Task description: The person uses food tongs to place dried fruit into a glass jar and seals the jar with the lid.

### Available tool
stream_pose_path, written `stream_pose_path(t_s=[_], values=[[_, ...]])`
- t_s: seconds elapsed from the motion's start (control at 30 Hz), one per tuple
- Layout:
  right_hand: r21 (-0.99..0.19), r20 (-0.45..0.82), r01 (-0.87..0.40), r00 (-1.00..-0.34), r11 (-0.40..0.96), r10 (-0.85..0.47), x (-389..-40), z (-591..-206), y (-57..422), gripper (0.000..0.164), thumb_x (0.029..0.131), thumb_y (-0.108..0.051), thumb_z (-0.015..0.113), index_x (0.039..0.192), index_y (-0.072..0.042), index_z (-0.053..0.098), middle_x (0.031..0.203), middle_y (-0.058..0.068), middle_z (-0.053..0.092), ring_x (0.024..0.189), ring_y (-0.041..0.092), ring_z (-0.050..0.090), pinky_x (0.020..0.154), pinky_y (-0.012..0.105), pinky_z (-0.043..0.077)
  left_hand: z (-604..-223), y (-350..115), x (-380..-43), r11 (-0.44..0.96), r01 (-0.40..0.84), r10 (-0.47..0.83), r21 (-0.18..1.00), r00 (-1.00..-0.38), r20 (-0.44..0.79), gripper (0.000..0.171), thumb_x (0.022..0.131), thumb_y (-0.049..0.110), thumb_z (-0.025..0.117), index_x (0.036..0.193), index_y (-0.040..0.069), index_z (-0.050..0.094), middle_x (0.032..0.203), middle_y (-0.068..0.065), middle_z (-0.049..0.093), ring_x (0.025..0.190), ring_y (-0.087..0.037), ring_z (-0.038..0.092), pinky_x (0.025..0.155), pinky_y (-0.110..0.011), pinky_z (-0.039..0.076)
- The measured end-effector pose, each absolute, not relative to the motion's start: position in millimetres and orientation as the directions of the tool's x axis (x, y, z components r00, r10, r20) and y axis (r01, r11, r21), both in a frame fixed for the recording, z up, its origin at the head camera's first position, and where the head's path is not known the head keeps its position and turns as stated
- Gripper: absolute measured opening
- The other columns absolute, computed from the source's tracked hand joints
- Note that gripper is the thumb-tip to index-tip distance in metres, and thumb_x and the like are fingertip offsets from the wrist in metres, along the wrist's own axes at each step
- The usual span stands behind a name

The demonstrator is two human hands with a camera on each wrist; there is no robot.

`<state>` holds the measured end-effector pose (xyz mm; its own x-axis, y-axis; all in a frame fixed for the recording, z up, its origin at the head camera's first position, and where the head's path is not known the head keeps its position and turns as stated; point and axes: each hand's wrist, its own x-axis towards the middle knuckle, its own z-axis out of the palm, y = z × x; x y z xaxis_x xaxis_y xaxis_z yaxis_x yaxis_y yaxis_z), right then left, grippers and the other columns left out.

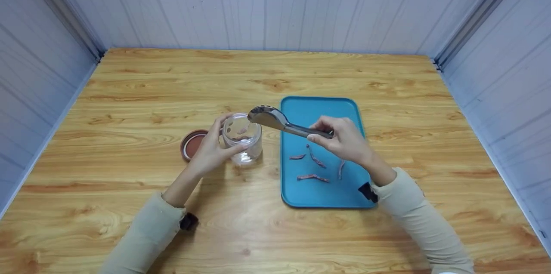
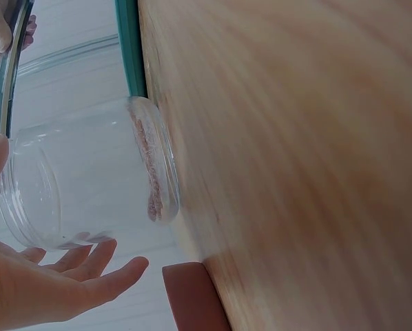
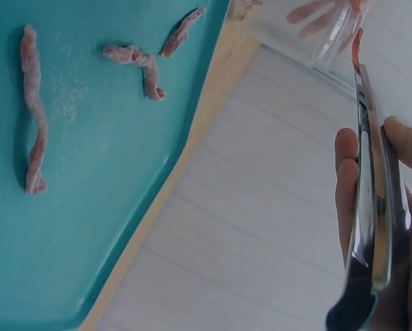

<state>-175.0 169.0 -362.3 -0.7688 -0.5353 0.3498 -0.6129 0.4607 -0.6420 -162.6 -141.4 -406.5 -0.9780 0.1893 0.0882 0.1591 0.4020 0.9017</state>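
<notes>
A clear jar (image 1: 249, 151) stands upright on the table, with some brownish strips (image 2: 151, 169) at its bottom. My left hand (image 1: 213, 151) holds it near the rim, thumb on the near side and fingers on the far side. Metal tongs (image 1: 297, 129) are gripped in my right hand (image 1: 344, 138), their tips over the jar's mouth. Between the tips is a reddish dried strip (image 3: 357, 47), at the jar's opening. Several twisted pinkish-brown strips (image 1: 313, 177) that look like dried meat lie on a blue tray (image 1: 318, 196) under my right hand.
A reddish-brown round lid (image 1: 189, 147) lies left of the jar, partly behind my left hand. The wooden table (image 1: 258, 231) is bounded by pale panel walls (image 1: 267, 7) at the back and both sides.
</notes>
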Motion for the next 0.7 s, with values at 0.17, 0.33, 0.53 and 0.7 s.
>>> stream_pose_path(t_s=[0.17, 0.33, 0.53, 0.7], values=[[-0.649, 0.329, -0.604, -0.771, 0.462, -0.545, -174.5, -363.3, 166.8, 0.014, 0.084, -0.023, 0.062, 0.088, -0.010, 0.064, 0.071, -0.008, 0.058, 0.055, 0.010, 0.047, 0.043, 0.025, 0.035, -393.6, -138.4, -156.0, 0.403, 0.149, 0.194, 0.903, -0.978, 0.075, 0.077, 0.073, 0.023, 0.073, 0.134, 0.012, 0.028, 0.131, -0.016, 0.035, 0.120, -0.030, 0.031, 0.097, -0.048, 0.023], [-0.659, 0.323, -0.598, -0.772, 0.456, -0.547, -175.3, -363.9, 169.6, 0.014, 0.084, -0.024, 0.061, 0.089, -0.011, 0.064, 0.071, -0.008, 0.057, 0.056, 0.010, 0.046, 0.043, 0.025, 0.035, -372.9, -132.4, -144.9, 0.394, 0.150, 0.204, 0.907, -0.976, 0.073, 0.073, 0.076, 0.012, 0.070, 0.134, 0.004, 0.026, 0.131, -0.022, 0.032, 0.121, -0.034, 0.029, 0.097, -0.050, 0.022], [-0.661, 0.327, -0.593, -0.779, 0.460, -0.535, -169.3, -351.2, 176.8, 0.010, 0.082, -0.013, 0.063, 0.090, -0.006, 0.063, 0.073, -0.002, 0.058, 0.053, 0.012, 0.044, 0.041, 0.024, 0.034, -378.7, -134.0, -147.9, 0.375, 0.182, 0.216, 0.909, -0.971, 0.106, 0.073, 0.075, 0.013, 0.071, 0.133, 0.002, 0.028, 0.131, -0.022, 0.033, 0.120, -0.033, 0.029, 0.097, -0.049, 0.022], [-0.674, 0.287, -0.556, -0.804, 0.487, -0.521, -158.2, -330.6, 181.7, 0.013, 0.082, -0.004, 0.062, 0.093, 0.002, 0.061, 0.077, 0.008, 0.059, 0.055, 0.015, 0.045, 0.045, 0.024, 0.035, -399.9, -139.9, -158.7, 0.388, 0.185, 0.208, 0.903, -0.972, 0.110, 0.078, 0.072, 0.025, 0.074, 0.134, 0.011, 0.028, 0.132, -0.015, 0.035, 0.121, -0.028, 0.031, 0.097, -0.048, 0.023]])
